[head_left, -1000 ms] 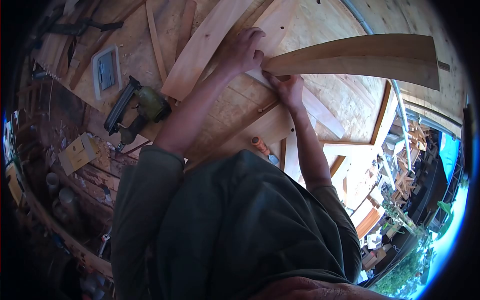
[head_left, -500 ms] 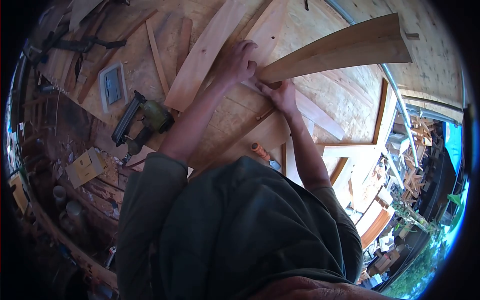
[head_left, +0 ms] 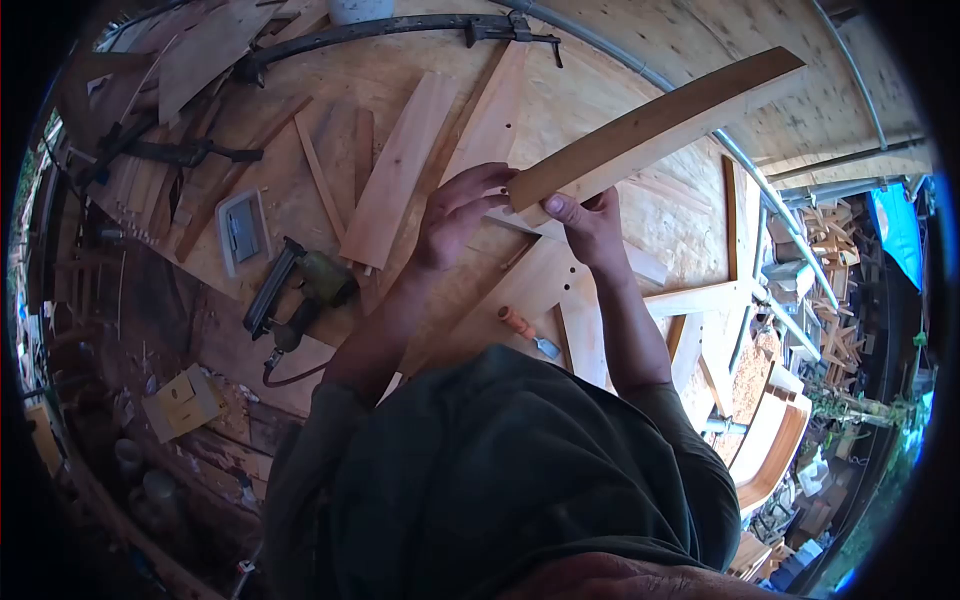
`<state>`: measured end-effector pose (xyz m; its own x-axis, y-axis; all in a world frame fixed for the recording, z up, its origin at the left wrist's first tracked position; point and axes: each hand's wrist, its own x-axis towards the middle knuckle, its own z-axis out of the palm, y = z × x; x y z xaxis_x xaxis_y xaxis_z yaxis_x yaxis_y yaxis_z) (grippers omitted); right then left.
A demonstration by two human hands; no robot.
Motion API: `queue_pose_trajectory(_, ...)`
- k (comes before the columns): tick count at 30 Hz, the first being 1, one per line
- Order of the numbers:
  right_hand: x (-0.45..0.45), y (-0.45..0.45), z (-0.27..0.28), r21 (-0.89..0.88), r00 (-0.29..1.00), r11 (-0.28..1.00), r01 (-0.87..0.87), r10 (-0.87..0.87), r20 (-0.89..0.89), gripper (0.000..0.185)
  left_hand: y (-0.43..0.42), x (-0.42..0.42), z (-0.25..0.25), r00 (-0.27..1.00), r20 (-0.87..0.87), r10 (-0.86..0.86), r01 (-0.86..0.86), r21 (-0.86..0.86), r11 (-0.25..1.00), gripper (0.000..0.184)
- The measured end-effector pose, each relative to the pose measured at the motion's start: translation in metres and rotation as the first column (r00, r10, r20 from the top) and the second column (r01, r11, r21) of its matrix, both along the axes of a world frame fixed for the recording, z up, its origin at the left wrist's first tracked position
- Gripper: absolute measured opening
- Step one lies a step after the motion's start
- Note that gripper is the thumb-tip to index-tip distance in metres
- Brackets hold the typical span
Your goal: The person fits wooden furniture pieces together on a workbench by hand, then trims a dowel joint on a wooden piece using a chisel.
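Observation:
My right hand (head_left: 595, 230) grips a long wooden board (head_left: 655, 130) near its close end, thumb on top and fingers underneath. The board slants up to the right above the workbench, its narrow edge turned toward me. Beside that close end is my left hand (head_left: 455, 220), its fingers stretched toward the board and partly apart. Whether those fingertips touch the end grain I cannot tell. Below my hands, a piece of wood with dark round holes (head_left: 569, 279) lies on the bench, and a chisel with an orange handle (head_left: 517, 321) rests close to my body.
A nail gun (head_left: 315, 285) with a hose lies left of my left arm, near a clear plastic tray (head_left: 243, 235). Flat boards (head_left: 400, 175) and thin strips cover the bench. A long bar clamp (head_left: 400, 32) spans the back. A metal pipe (head_left: 745, 155) runs along the right.
The board has turned, showing its narrow edge instead of its broad face. My left hand's fingers have straightened toward the board's close end. The view has shifted, bringing the bar clamp into sight.

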<state>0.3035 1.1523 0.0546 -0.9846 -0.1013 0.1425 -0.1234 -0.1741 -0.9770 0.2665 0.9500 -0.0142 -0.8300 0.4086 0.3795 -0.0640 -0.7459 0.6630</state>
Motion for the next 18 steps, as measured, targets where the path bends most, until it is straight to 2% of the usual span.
queue_pose_trajectory(3, 0.03, -0.016, 0.016, -0.368, 0.998, 0.93, 0.014, 0.01, 0.063, 0.046, -0.004, 0.045, 0.03, 0.99, -0.125, 0.07, -0.075, -0.038, 0.996, 0.054)
queue_pose_trajectory(7, 0.073, -0.05, 0.019, -0.569, 0.991, 0.823, -0.004, 0.079, 0.109, 0.053, -0.015, 0.088, 0.065, 0.942, -0.169, 0.29, -0.31, -0.108, 0.945, 0.053)
queue_pose_trajectory(10, 0.099, -0.079, 0.028, -0.661, 0.97, 0.739, -0.127, 0.233, 0.075, 0.056, -0.039, 0.11, 0.08, 0.866, -0.342, 0.366, -0.434, -0.149, 0.888, 0.057)
queue_pose_trajectory(13, 0.13, -0.111, 0.038, -0.749, 0.929, 0.638, -0.178, 0.36, 0.086, 0.064, -0.073, 0.125, 0.105, 0.587, -0.731, 0.349, -0.739, -0.306, 0.6, 0.064)
queue_pose_trajectory(14, 0.139, -0.121, 0.043, -0.77, 0.91, 0.606, -0.2, 0.407, 0.084, 0.069, -0.076, 0.132, 0.113, 0.655, -0.663, 0.362, -0.677, -0.303, 0.671, 0.067)
queue_pose_trajectory(17, 0.16, -0.149, 0.065, -0.844, 0.878, 0.496, -0.204, 0.474, 0.066, 0.074, -0.079, 0.141, 0.126, 0.662, -0.669, 0.337, -0.569, -0.156, 0.808, 0.064)
queue_pose_trajectory(18, 0.165, -0.155, 0.069, -0.868, 0.872, 0.458, -0.194, 0.485, 0.061, 0.073, -0.085, 0.146, 0.131, 0.674, -0.672, 0.306, -0.556, -0.189, 0.81, 0.061)
